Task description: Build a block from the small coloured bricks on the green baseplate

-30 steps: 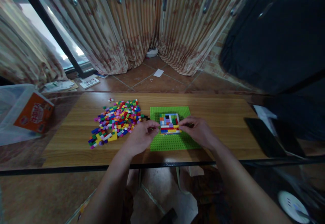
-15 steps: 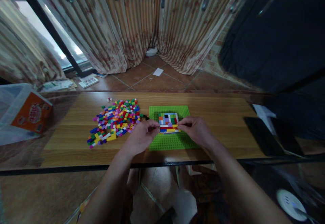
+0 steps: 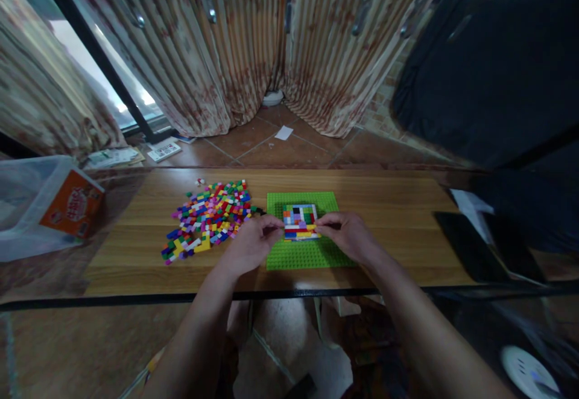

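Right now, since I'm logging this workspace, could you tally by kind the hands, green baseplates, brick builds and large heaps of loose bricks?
Hands: 2, left hand and right hand
Green baseplate: 1
Brick build: 1
Large heap of loose bricks: 1
Total: 5

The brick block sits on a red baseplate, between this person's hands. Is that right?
The baseplate is green, not red, as the head view shows. The brick block does sit on it, between the left hand and the right hand.

Bare forearms (image 3: 203,311) angled inward, left grip (image 3: 281,228) and right grip (image 3: 318,227) near each other, fingers (image 3: 272,220) bent.
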Tool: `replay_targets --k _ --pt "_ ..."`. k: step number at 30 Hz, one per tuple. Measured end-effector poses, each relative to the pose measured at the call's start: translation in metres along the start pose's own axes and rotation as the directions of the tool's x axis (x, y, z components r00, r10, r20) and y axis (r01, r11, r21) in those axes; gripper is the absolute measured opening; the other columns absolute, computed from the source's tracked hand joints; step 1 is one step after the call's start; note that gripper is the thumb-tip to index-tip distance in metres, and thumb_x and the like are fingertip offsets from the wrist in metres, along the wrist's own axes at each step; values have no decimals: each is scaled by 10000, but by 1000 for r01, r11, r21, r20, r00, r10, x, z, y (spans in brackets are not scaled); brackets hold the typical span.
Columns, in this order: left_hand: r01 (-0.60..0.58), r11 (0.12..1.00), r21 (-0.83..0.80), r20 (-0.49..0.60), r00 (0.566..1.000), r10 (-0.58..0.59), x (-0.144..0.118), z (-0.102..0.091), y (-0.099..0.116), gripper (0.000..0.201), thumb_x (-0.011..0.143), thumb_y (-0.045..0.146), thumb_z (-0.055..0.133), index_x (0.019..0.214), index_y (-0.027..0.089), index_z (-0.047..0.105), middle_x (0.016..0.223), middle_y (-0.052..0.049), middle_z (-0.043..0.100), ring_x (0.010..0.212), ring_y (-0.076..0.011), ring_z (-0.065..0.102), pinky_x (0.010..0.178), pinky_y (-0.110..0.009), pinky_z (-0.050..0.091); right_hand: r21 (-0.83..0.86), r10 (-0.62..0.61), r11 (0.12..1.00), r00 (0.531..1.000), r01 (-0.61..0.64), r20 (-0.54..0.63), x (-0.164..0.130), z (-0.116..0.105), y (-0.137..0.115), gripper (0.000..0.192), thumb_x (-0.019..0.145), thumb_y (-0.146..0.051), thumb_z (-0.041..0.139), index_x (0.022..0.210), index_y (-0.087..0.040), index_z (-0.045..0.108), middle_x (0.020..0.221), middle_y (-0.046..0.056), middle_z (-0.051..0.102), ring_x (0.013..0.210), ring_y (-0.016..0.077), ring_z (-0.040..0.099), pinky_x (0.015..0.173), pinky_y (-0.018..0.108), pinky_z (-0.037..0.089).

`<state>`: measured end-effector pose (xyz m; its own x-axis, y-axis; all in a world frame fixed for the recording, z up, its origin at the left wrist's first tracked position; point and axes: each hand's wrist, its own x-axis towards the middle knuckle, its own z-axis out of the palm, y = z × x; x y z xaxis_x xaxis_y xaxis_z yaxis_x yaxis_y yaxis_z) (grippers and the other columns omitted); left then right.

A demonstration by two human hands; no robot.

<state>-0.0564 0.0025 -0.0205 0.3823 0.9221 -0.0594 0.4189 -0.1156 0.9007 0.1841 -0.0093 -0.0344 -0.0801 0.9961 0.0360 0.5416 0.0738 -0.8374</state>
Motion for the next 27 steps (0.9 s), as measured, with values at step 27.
replay_targets --k 27 --pt "235 935 264 -436 894 -102 -35 -93 -36 178 738 215 570 757 158 739 785 -36 743 771 -185 651 730 -263 468 -23 -413 911 911 412 -15 -19 71 -76 171 942 -249 550 890 -221 711 837 20 735 785 161 679 739 285 498"
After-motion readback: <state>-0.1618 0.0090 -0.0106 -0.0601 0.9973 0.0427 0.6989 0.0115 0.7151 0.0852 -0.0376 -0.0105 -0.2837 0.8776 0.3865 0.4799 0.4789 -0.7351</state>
